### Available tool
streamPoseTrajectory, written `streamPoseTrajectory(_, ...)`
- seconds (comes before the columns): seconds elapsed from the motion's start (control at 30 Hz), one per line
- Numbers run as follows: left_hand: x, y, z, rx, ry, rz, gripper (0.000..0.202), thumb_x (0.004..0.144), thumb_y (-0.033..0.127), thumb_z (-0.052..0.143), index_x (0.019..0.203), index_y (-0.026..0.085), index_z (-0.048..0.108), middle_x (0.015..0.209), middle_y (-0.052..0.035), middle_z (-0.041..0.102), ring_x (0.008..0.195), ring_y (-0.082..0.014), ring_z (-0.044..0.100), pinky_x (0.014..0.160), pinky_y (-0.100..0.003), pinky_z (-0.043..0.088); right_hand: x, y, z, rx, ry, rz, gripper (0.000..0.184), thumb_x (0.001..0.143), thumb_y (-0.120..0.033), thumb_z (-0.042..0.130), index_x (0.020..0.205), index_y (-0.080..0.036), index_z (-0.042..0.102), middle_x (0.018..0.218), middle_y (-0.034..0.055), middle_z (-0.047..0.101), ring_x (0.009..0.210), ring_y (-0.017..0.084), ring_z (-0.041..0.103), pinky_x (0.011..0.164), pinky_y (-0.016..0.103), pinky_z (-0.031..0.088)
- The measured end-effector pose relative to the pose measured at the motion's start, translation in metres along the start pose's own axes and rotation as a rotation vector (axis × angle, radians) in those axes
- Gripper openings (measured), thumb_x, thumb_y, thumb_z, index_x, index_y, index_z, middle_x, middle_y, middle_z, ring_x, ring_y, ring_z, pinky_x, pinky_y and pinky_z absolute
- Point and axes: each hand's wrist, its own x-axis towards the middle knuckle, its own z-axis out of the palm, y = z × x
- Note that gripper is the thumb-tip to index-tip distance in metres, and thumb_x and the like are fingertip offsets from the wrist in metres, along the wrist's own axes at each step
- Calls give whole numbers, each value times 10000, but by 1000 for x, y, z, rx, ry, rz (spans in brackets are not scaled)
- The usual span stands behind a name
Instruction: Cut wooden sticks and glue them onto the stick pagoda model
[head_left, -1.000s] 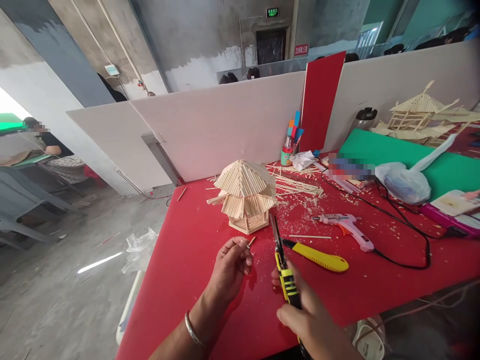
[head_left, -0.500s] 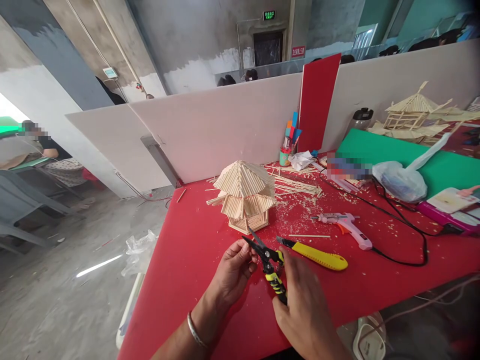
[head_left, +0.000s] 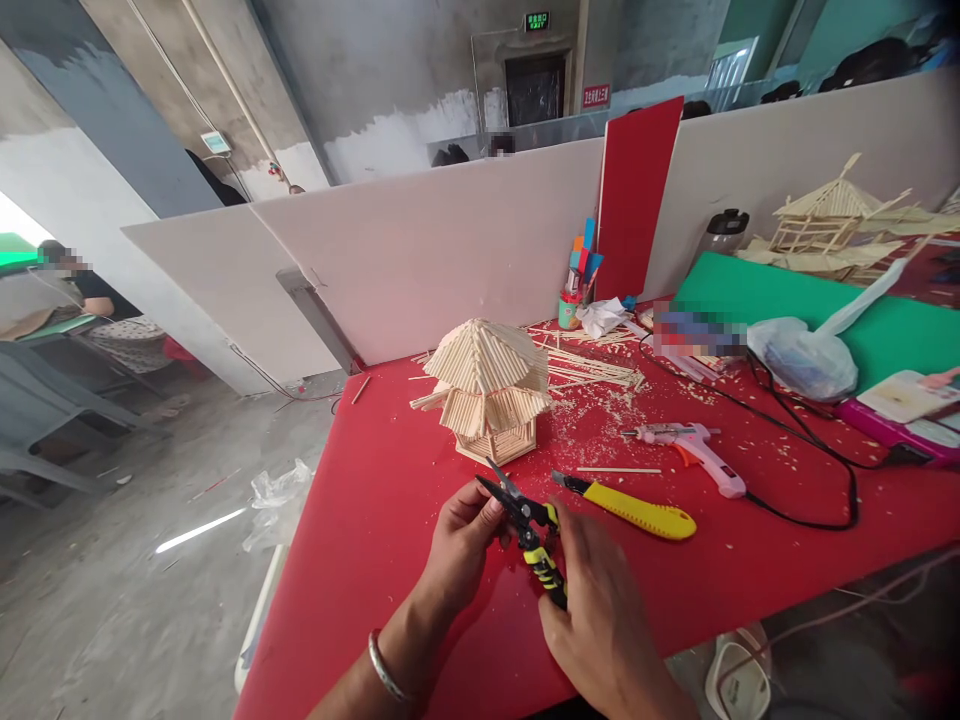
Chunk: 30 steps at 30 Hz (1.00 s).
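Red desk (head_left: 352,520) underlies the work; stick pavilion (head_left: 480,365) stands upright on it, set forward, presumably for working room; right hand (head_left: 600,590): grip clamped on parted shears (head_left: 523,520); left hand (head_left: 459,540): grip curled at their cutting end, apparently for steadiness, contents hidden, cannot tell if clamped; glue gun (head_left: 705,450) and yellow knife (head_left: 637,510) lie rightward, likely for easy reach.
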Motion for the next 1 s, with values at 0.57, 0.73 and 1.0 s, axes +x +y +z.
streamPoseTrajectory(0.57,-3,8,-2,193,17,169,294,711,430,793,701,145,722,609,-39,644,532,-124,524,534,-248,443,-5,-6,-5,-17,-53,-8,839,745,-153,501,1507,-209,156,1260,140,573,1139,306,572,930,454,489)
streamPoseTrajectory(0.73,-10,9,2,353,72,316,270,779,424,734,745,156,741,649,-51,661,571,-139,551,547,-243,467,-5,-9,-2,-8,-25,-10,799,763,-160,503,1492,-199,179,1265,152,549,1133,311,559,893,430,506)
streamPoseTrajectory(1.0,-9,1,2,286,117,359,225,790,368,726,757,146,707,586,-17,632,497,-117,534,484,-229,466,-1,-14,-5,1,-9,8,817,761,-149,517,1497,-186,165,1209,158,539,1104,331,532,882,477,487)
